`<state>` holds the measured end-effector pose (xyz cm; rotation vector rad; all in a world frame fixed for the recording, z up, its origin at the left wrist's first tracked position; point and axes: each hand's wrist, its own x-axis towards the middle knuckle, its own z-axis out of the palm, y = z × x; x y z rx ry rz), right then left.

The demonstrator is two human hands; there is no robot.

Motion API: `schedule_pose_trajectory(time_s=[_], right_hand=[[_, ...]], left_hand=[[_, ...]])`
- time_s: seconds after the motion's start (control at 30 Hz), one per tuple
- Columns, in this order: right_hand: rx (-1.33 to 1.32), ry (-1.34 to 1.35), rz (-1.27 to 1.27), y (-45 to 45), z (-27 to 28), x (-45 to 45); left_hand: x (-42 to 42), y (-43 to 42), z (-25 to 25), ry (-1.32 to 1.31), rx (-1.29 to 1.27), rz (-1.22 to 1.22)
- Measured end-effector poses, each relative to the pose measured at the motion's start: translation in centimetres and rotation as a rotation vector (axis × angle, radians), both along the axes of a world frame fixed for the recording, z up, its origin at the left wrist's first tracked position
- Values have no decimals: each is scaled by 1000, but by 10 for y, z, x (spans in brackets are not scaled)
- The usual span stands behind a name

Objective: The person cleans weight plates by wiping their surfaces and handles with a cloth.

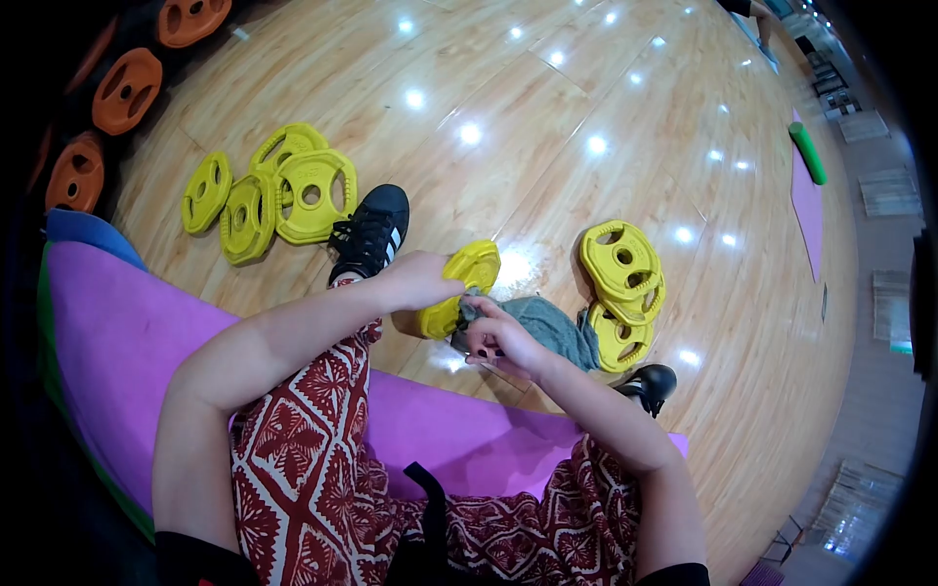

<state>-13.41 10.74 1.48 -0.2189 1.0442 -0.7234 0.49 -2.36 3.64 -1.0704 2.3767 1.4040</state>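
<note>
My left hand (422,281) grips a yellow weight plate (477,262), holding it tilted between my feet; most of its fingers are hidden against the plate. Close beside it, my right hand (504,338) has its fingers curled on a grey-green cloth (545,327). One end of the cloth touches the plate's face, and the rest hangs down to the right. More yellow weight plates (621,256) lie overlapping on the floor right of the cloth. A second group of yellow plates (311,195) rests to the left, beside my black shoe (371,232).
Orange weight plates (127,90) stand on a dark rack at the upper left. I sit on a purple mat (449,430) on a wooden floor (508,127). A green roller (807,154) lies on a pink mat (805,215) at the far right. Another person (760,24) is partly visible at the top.
</note>
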Motion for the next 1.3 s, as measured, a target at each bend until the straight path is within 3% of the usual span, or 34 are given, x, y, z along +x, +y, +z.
schedule_pose_trajectory(time_s=[0.13,0.27,0.33,0.37,0.43,0.6,0.7,0.8,0.87,0.93,1.0,1.03,1.13,1.2,1.3], right_hand=[[101,-73,-99,-3,14,5],[3,-41,-90,2,-9,6],[-69,208,-18,1,-20,8],[-67,211,-16,3,-28,10],[-111,357,217,10,-36,17],[-152,500,287,7,-38,18],[-167,933,303,-10,-39,21],[-167,910,40,-9,-59,35],[-147,955,-81,-1,-73,43],[-108,997,-189,6,-70,61],[-109,1253,-365,9,-61,81],[-52,1361,-283,11,-63,90],[-143,1246,-285,15,-52,104],[-113,1274,-208,10,-43,114],[-235,1276,-151,-10,-34,122]], left_hand=[[1,-1,4,-22,6,2],[1,-2,-2,-14,7,4],[2,-3,-5,14,11,-8],[3,-4,-6,17,12,-6],[5,-9,-18,-20,30,15],[10,-21,-54,55,219,182],[11,-25,-53,64,250,175],[10,-32,-68,118,318,106],[11,-28,-71,197,61,215],[10,-35,-71,182,82,138],[9,-32,-68,112,116,230],[11,-30,-63,101,112,206],[10,-35,-55,249,308,261],[16,-45,-59,409,841,316],[21,-47,-59,474,962,426]])
